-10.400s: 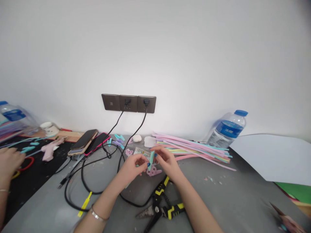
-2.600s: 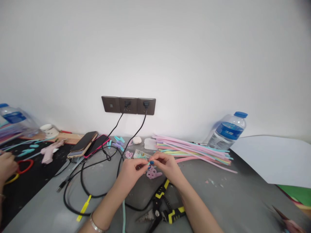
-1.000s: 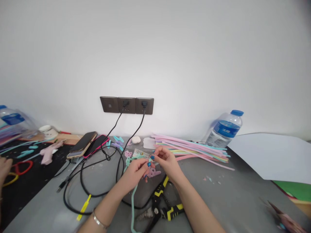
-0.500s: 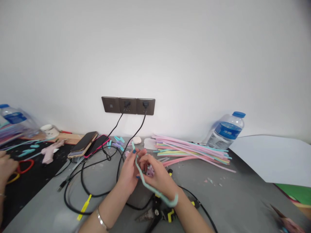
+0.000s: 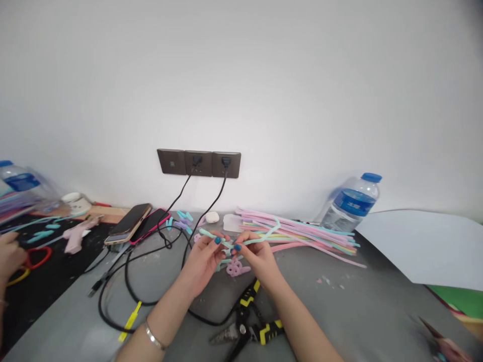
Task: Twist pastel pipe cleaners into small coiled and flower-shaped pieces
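Between my two hands is a mint-green pipe cleaner (image 5: 269,232), bent in places. My left hand (image 5: 203,261) pinches its left part, with a short end sticking out to the upper left. My right hand (image 5: 257,255) pinches it with thumb and fingers, and a long bent tail points up and right. The section between the fingertips is partly hidden. Just below my fingers lies a looped pink-purple pipe cleaner piece (image 5: 237,268) on the grey table. Black and yellow wire-stripping pliers (image 5: 243,329) lie between my forearms.
Many pastel pipe cleaners (image 5: 302,234) lie behind, near a leaning water bottle (image 5: 352,201). Black cables (image 5: 130,286) loop at left beside two phones (image 5: 130,223). White paper (image 5: 426,246) is at right. Another person's hand (image 5: 11,255) is by red-and-yellow scissors (image 5: 39,259).
The pipe cleaner's tail has swung from hanging towards me over my right wrist to pointing up and right. My hands have turned, now facing each other at the fingertips.
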Motion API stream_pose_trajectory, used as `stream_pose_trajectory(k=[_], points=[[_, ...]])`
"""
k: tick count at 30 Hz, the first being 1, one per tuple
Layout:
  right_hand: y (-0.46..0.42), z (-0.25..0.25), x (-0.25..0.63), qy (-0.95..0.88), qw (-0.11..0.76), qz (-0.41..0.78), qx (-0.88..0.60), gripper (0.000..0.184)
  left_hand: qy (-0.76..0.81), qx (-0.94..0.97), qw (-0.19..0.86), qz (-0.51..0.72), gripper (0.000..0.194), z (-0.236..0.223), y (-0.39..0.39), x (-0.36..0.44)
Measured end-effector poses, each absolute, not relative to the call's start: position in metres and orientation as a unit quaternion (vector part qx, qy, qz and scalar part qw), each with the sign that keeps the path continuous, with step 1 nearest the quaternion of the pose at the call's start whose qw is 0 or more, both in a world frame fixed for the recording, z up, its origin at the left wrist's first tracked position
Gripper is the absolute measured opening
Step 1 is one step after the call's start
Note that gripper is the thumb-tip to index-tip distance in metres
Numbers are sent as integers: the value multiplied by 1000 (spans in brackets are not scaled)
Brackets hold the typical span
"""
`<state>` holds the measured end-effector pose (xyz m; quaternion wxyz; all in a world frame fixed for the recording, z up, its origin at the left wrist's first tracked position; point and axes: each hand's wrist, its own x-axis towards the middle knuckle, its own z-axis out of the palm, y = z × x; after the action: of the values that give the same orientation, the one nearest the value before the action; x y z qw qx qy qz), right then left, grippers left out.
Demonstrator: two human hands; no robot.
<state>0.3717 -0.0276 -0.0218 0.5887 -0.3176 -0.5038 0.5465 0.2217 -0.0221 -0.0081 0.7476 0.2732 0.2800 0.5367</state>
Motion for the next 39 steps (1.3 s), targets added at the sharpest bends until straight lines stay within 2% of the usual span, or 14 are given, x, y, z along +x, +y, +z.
stream_pose_trajectory(k=[13,17,23,31,39], points=[[-33,-15,369,-405,555,697,-206,23,221,289,786,500,33,-7,-26,216],[-36,-18,370,-400,514,737,-184,23,208,321,793,474,35,-9,-26,211],[-37,-20,371,-414,463,765,-171,23,185,362,775,485,26,-11,-22,209],[-38,-25,376,-409,331,830,-184,31,164,435,775,428,38,-14,-24,201],[-38,-21,377,-389,291,850,-204,36,133,571,706,398,16,-7,-20,191]])
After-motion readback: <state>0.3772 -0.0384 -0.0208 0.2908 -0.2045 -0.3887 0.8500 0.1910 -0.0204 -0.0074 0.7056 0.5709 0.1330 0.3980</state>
